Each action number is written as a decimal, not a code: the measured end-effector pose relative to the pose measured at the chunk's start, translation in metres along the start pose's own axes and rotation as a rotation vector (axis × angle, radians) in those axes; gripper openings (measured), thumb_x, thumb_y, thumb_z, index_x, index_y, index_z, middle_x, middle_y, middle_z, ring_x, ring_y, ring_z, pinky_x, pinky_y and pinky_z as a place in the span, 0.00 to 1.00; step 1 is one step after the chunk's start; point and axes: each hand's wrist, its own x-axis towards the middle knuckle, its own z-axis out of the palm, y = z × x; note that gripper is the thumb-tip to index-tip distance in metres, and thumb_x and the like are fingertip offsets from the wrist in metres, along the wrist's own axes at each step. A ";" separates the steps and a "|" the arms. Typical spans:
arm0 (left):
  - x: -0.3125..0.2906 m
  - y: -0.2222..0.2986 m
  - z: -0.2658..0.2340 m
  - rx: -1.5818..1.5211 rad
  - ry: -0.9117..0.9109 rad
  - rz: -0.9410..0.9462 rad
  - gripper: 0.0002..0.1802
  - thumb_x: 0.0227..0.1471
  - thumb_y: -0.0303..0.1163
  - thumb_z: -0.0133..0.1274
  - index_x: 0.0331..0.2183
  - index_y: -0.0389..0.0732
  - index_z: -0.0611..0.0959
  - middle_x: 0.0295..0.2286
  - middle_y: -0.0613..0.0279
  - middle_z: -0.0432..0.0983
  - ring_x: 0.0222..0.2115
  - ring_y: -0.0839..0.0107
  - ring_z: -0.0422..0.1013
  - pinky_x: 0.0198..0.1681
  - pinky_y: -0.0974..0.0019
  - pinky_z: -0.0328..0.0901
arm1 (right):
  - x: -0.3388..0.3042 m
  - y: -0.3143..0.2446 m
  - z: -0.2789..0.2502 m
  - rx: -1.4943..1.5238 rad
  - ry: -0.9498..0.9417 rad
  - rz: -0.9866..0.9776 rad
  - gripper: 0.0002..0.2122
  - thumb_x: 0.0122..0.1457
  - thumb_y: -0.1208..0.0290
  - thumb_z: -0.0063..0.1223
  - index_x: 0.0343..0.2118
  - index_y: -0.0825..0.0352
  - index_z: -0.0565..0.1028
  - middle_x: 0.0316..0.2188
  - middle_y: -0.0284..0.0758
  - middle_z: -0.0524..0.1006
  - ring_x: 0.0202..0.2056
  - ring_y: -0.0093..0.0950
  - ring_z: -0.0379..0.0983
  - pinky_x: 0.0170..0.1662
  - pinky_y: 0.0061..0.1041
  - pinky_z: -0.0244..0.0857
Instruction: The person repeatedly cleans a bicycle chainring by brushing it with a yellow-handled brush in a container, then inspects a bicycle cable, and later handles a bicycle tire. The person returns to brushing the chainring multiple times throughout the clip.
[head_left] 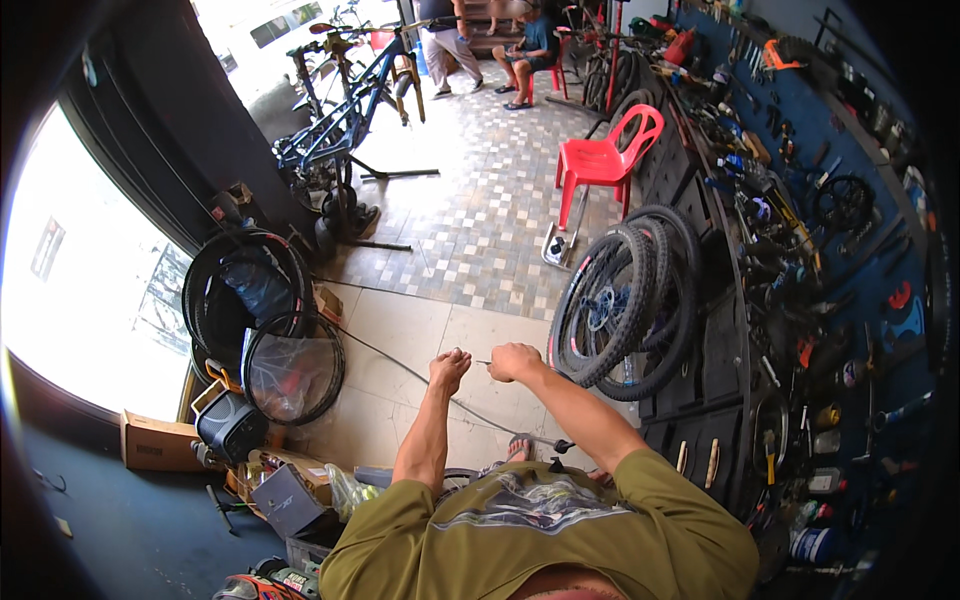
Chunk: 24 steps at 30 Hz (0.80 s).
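Thin grey steel cable (pixel 400 368) runs taut from my two fists out over the pale tiled floor (pixel 400 320) toward the stacked black bicycle rims (pixel 292 368) at its left edge. My left hand (pixel 450 368) has its grip closed on the cable; my right hand (pixel 514 361) pinches a short end. I judge the cable could slip and whip back, or snag on the rims. Brown cardboard box (pixel 155 442) by the doorway is closed; I cannot tell its contents.
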 end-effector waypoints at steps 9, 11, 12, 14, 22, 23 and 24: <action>-0.005 0.015 -0.005 0.391 -0.060 0.005 0.14 0.59 0.41 0.56 0.39 0.41 0.76 0.33 0.63 0.76 0.34 0.68 0.74 0.41 0.57 0.74 | -0.013 -0.002 -0.032 -0.061 0.014 -0.041 0.19 0.60 0.55 0.52 0.45 0.65 0.81 0.47 0.43 0.80 0.51 0.39 0.76 0.53 0.36 0.69; -0.006 0.021 0.000 0.383 -0.077 -0.021 0.13 0.60 0.40 0.55 0.38 0.40 0.78 0.33 0.63 0.78 0.33 0.70 0.75 0.38 0.60 0.74 | -0.010 0.000 -0.034 -0.090 0.034 -0.040 0.19 0.60 0.54 0.52 0.44 0.64 0.81 0.47 0.42 0.80 0.51 0.39 0.76 0.53 0.37 0.69; -0.008 0.022 0.009 0.362 -0.082 -0.024 0.12 0.60 0.38 0.55 0.38 0.40 0.78 0.31 0.62 0.78 0.31 0.70 0.75 0.36 0.61 0.74 | -0.006 0.004 -0.036 -0.094 0.061 -0.048 0.19 0.60 0.54 0.52 0.44 0.64 0.81 0.47 0.42 0.80 0.50 0.38 0.76 0.53 0.37 0.69; -0.009 0.023 0.022 0.290 -0.047 -0.005 0.11 0.60 0.37 0.54 0.35 0.39 0.79 0.29 0.61 0.78 0.26 0.70 0.76 0.31 0.65 0.74 | -0.005 0.002 -0.044 -0.061 -0.022 -0.035 0.19 0.61 0.53 0.51 0.44 0.62 0.81 0.47 0.43 0.79 0.51 0.40 0.75 0.54 0.38 0.68; -0.005 0.022 0.027 0.153 -0.071 0.067 0.09 0.60 0.34 0.53 0.33 0.38 0.78 0.29 0.58 0.79 0.29 0.67 0.77 0.34 0.60 0.76 | 0.005 0.007 -0.048 -0.069 -0.009 -0.136 0.16 0.60 0.53 0.50 0.43 0.57 0.82 0.42 0.44 0.81 0.47 0.45 0.75 0.51 0.42 0.69; -0.003 0.022 0.021 0.133 -0.092 0.062 0.09 0.60 0.34 0.53 0.34 0.37 0.78 0.30 0.57 0.80 0.30 0.66 0.77 0.36 0.59 0.76 | 0.005 0.004 -0.045 -0.107 0.065 -0.115 0.16 0.61 0.53 0.50 0.42 0.58 0.82 0.42 0.44 0.81 0.47 0.45 0.76 0.50 0.41 0.69; -0.002 0.020 0.018 0.066 -0.103 0.067 0.08 0.60 0.33 0.53 0.35 0.37 0.78 0.31 0.56 0.80 0.30 0.65 0.77 0.37 0.59 0.76 | 0.005 0.000 -0.042 -0.147 0.139 -0.076 0.17 0.61 0.53 0.50 0.41 0.59 0.82 0.42 0.44 0.80 0.47 0.45 0.76 0.50 0.41 0.69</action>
